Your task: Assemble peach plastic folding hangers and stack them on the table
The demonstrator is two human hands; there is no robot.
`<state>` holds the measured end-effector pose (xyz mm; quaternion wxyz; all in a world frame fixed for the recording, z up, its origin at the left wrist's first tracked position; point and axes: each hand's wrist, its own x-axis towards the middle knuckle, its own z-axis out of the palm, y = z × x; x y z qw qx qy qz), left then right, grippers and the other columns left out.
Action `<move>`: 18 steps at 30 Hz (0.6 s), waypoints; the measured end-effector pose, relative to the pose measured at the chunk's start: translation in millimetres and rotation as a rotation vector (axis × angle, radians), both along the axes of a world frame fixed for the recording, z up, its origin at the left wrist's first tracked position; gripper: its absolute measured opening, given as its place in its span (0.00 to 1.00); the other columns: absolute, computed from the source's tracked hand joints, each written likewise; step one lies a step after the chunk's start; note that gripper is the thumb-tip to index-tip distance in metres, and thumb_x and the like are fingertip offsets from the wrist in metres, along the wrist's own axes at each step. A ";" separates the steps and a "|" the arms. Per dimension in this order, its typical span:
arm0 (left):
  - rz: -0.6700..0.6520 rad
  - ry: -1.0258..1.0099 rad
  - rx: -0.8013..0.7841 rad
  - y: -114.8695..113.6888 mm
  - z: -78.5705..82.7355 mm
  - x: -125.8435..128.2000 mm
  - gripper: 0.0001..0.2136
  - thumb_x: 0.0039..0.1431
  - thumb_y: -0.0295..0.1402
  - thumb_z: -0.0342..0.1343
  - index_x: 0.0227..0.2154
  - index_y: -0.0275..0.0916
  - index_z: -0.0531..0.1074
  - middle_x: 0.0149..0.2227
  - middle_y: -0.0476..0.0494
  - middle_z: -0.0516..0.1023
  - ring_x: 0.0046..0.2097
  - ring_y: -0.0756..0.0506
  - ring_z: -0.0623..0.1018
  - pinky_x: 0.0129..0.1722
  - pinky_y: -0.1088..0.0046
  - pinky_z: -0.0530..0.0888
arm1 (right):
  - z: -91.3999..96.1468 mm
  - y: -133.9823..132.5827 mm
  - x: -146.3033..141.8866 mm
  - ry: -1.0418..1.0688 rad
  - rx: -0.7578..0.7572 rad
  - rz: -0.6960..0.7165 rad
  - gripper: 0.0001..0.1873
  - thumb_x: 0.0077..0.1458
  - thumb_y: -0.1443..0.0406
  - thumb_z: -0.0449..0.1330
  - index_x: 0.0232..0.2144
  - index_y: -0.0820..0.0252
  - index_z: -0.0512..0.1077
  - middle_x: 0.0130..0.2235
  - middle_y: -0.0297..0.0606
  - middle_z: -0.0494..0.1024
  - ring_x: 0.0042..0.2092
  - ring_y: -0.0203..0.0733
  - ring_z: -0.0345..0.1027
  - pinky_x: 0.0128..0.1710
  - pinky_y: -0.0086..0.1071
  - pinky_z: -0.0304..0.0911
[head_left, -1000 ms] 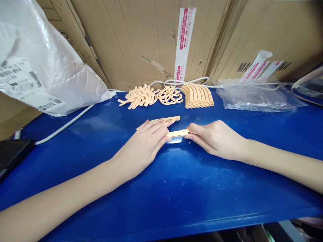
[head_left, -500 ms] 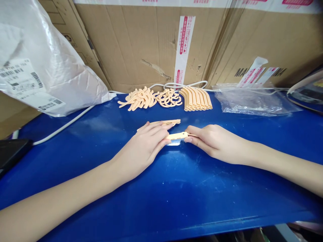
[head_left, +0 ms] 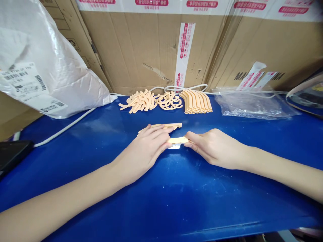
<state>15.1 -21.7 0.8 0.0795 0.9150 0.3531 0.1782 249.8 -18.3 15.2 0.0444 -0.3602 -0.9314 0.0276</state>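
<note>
Left hand [head_left: 142, 153]: left of centre over the counter [head_left: 164, 201], back up; thumb and forefinger hold the left end of the strip, the other fingers spread over the second strip.
Right hand [head_left: 219, 148]: right of centre; thumb and forefinger pinched at the strip's right end, a thin pale edge showing between them. Cannot tell if that edge belongs to the strip.
Strip [head_left: 178, 140]: pale, slotted along its near side, between the two hands, running left to right.
Second strip [head_left: 176, 125]: just far of the first, partly covered by the left hand's fingers; its right end sticks out.
Left pile [head_left: 141, 102]: curved pale pieces, loosely overlapping, at the far side.
Ring heap [head_left: 169, 101]: thin, ring-like pieces, between left pile and stack.
Stack [head_left: 198, 101]: curved pieces in an orderly row, right of the ring heap.
Far right: a clear bag [head_left: 252, 104], lying flat.
Far left: a white bag [head_left: 73, 77] with printed labels, standing above a white cable [head_left: 68, 127].
Left edge: a black device [head_left: 15, 154], partly cut off.
Far side: cartons [head_left: 126, 50] with red-and-white tape [head_left: 185, 50].
</note>
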 end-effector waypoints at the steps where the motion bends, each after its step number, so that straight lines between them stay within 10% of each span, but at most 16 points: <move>1: 0.002 -0.004 0.002 0.5 -0.4 -0.2 0.13 0.70 0.33 0.40 0.46 0.40 0.69 0.59 0.43 0.69 0.62 0.44 0.66 0.62 0.50 0.60 | -0.3 0.1 -0.2 -0.002 0.010 -0.002 0.16 0.67 0.60 0.40 0.31 0.60 0.61 0.21 0.34 0.70 0.18 0.34 0.56 0.20 0.29 0.40; 18: 0.032 -0.052 -0.020 -0.4 0.3 1.2 0.11 0.70 0.34 0.42 0.45 0.42 0.70 0.56 0.45 0.72 0.61 0.45 0.67 0.62 0.47 0.60 | 13.4 -0.4 -2.7 0.221 -0.456 -0.192 0.19 0.67 0.53 0.42 0.30 0.57 0.59 0.25 0.30 0.66 0.25 0.33 0.57 0.25 0.28 0.50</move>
